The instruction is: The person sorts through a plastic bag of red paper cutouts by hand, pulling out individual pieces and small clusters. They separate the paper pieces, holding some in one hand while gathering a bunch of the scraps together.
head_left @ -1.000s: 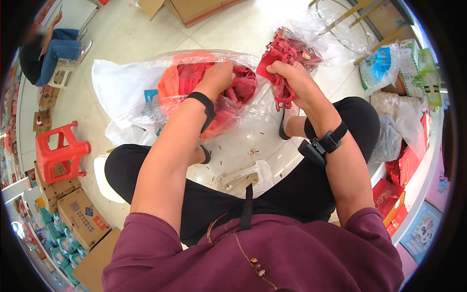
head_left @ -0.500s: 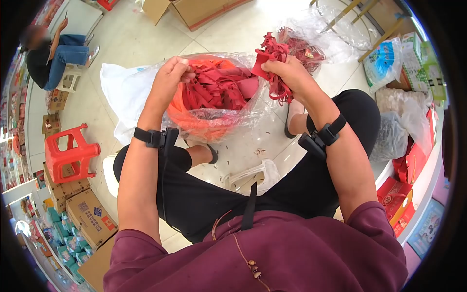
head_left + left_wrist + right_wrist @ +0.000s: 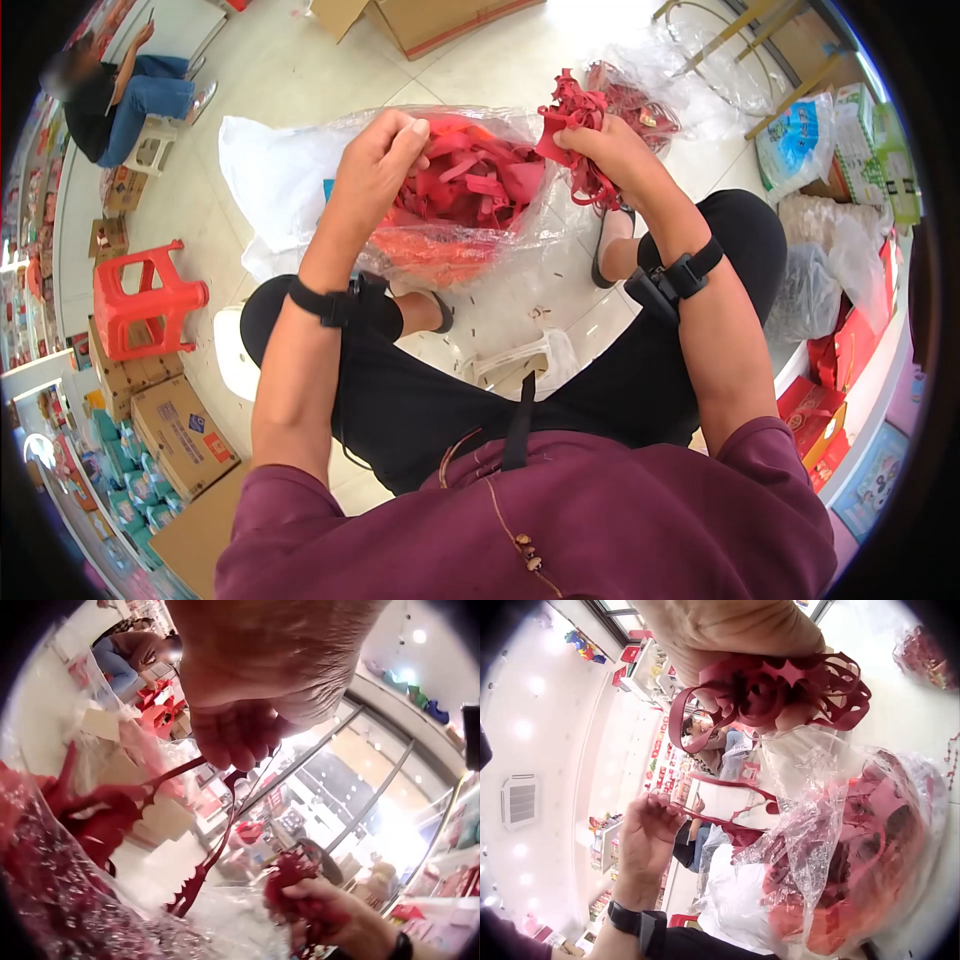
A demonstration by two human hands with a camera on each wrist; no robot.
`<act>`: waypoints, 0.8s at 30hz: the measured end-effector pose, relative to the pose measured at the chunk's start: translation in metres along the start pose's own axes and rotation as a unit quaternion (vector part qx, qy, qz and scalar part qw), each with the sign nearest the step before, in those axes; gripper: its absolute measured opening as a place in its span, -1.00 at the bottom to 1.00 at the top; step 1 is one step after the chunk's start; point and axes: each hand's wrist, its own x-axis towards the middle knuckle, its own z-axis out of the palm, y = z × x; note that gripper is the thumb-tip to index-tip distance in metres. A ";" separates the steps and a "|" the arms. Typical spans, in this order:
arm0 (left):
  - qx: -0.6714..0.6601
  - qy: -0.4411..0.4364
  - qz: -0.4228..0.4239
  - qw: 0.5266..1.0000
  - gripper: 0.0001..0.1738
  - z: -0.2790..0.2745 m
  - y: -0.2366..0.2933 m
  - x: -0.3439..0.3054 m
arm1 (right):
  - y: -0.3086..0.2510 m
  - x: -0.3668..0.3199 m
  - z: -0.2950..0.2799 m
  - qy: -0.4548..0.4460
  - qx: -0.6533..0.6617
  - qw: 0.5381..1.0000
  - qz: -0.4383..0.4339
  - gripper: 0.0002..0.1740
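Observation:
A clear plastic bag with an orange-red lining [image 3: 440,255] lies on the floor, filled with dark red cut strips [image 3: 480,180]. Over its left side, the left hand [image 3: 385,155] pinches a thin red strip [image 3: 196,889], whose ends hang down toward the bag in the left wrist view. To the right of the bag, the right hand [image 3: 620,155] grips a bunch of red looped strips [image 3: 761,694]; loops stick out around its fingers.
Another clear bag of red pieces [image 3: 635,105] lies beyond the right hand. A red stool [image 3: 150,300] and cartons [image 3: 180,435] stand at left, a white stool [image 3: 530,360] between the legs. A seated person [image 3: 100,105] is at upper left. Bags [image 3: 800,140] line the right.
The left hand has come out of the bag's strips, moved to its left edge, then shifted slightly back right with a strip pinched. The right hand keeps its bunch, nearly in place.

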 end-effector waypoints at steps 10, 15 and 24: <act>-0.066 0.018 -0.014 0.998 -0.70 0.000 -0.010 0.002 | -0.024 -0.010 -0.007 0.080 -0.249 0.964 -0.052 -0.68; -0.033 -0.034 -0.040 0.998 -0.69 0.002 -0.016 0.004 | -0.033 -0.011 -0.004 0.122 -0.211 0.965 -0.100 -0.54; -0.024 -0.087 -0.042 0.995 -0.72 0.005 -0.012 0.004 | -0.033 -0.013 0.011 -0.098 0.043 0.993 -0.048 -0.56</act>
